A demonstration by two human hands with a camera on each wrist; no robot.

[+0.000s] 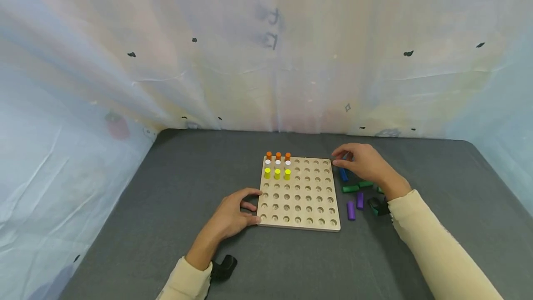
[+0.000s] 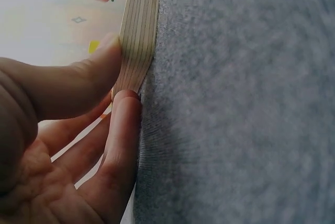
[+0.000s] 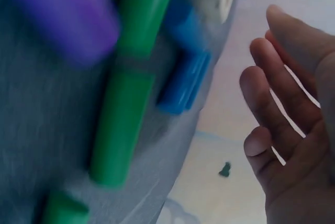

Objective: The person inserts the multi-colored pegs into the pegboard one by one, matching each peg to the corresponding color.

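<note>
A wooden peg board with rows of round holes lies on the grey table. Three orange pegs, three white pegs and three yellow pegs stand at its far left. My left hand rests against the board's left edge, thumb by the near corner. The left wrist view shows that thumb and a finger touching the layered wooden edge. My right hand hovers beside the far right corner, fingers loosely bent with nothing between them. Below it lie blue pegs, partly covered in the head view.
Green pegs and purple pegs lie loose right of the board. Some green ones are partly hidden by the right wrist and its black strap. A pale printed curtain hangs behind and beside the table.
</note>
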